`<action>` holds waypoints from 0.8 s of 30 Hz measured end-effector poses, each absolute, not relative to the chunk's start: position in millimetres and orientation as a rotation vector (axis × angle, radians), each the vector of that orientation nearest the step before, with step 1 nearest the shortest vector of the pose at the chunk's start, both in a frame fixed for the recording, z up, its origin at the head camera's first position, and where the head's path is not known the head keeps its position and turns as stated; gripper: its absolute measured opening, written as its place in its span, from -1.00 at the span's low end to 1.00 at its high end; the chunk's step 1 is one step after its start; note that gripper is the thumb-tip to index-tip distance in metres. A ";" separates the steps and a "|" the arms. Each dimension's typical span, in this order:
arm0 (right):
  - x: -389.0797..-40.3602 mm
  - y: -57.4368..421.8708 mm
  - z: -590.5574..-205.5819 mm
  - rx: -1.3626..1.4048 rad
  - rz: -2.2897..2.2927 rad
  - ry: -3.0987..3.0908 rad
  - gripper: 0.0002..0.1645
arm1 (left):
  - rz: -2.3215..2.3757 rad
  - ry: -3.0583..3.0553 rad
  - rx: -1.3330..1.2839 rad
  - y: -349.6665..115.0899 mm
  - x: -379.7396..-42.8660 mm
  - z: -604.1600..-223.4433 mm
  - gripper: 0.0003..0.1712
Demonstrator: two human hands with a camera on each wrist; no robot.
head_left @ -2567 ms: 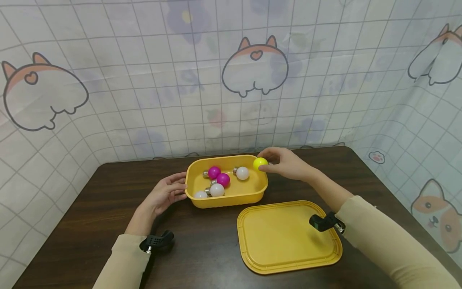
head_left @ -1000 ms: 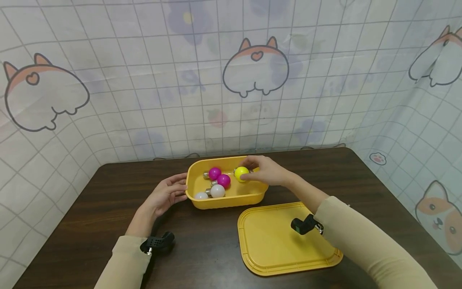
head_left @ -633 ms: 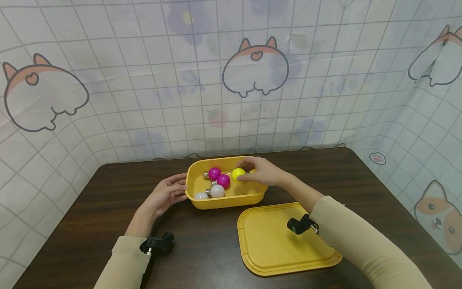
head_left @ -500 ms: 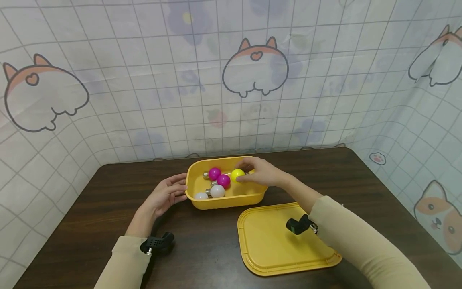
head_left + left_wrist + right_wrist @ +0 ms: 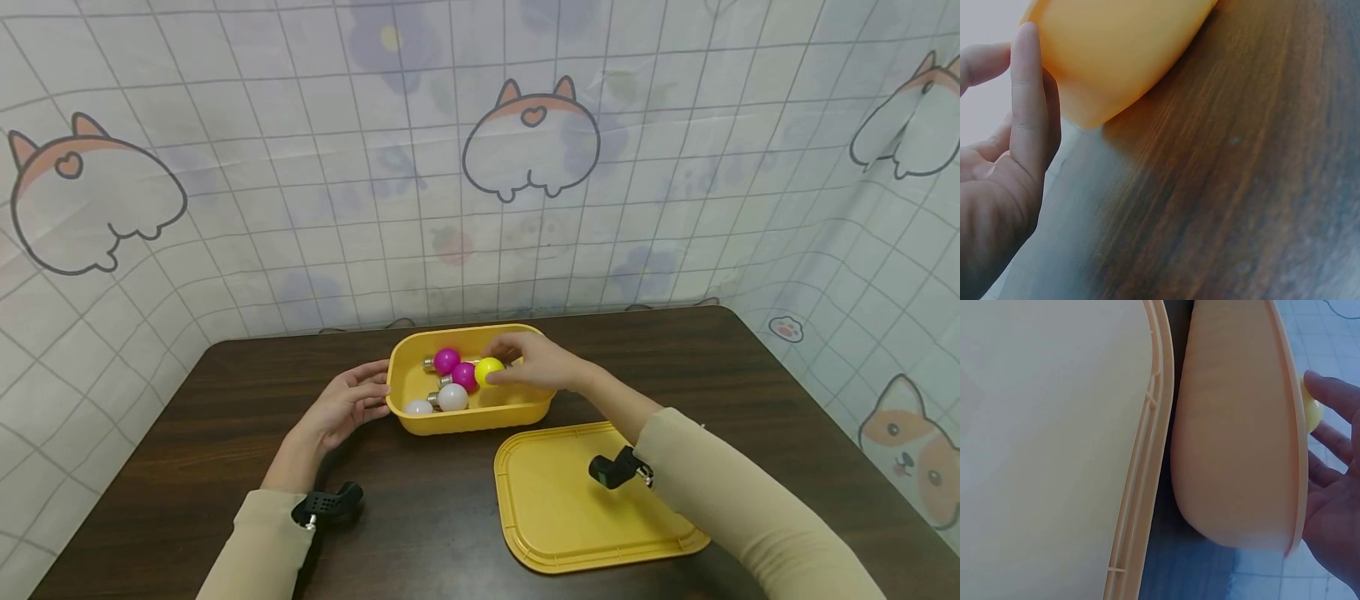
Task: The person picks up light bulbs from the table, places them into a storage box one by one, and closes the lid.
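Observation:
Inside the yellow bin (image 5: 468,422), my right hand (image 5: 536,364) pinches a yellow light bulb (image 5: 490,372) between thumb and fingers. The bulb sits beside the nearer magenta bulb (image 5: 465,377). Another magenta bulb (image 5: 447,361) lies behind, and two white bulbs, one of them a fuller white globe (image 5: 453,397), lie toward the front left. My right hand hides the bin's right part. My left hand (image 5: 348,402) touches the bin's left end with extended fingers; in the left wrist view a fingertip (image 5: 1027,37) rests at the rim. The right wrist view shows the yellow bulb just past the rim.
A yellow lid (image 5: 577,500) lies flat on the dark wooden table (image 5: 420,517), in front and to the right of the bin, under my right forearm. A patterned cloth wall (image 5: 337,208) stands behind the table.
My right hand has carried the yellow bulb from the bin's right rim leftward and down, toward the magenta bulbs. A white bulb seen there earlier is now hidden. The left hand has stayed put.

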State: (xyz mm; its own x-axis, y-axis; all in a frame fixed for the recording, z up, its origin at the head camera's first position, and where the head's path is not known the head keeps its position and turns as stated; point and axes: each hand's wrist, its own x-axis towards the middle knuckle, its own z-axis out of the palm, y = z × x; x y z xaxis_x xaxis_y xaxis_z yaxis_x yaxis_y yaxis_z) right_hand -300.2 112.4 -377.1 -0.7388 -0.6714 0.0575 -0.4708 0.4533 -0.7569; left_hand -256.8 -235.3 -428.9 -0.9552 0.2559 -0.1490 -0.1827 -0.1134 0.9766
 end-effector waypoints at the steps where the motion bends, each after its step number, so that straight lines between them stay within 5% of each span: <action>1: -300.2 112.1 -377.2 -0.982 -1.162 2.452 -0.54 | 2.146 1.867 0.082 -235.3 -256.6 -428.8 -0.29; 24: -296.6 137.5 -369.6 -0.900 -1.187 2.636 -0.62 | 2.116 1.923 0.073 -234.6 -254.2 -425.9 -0.27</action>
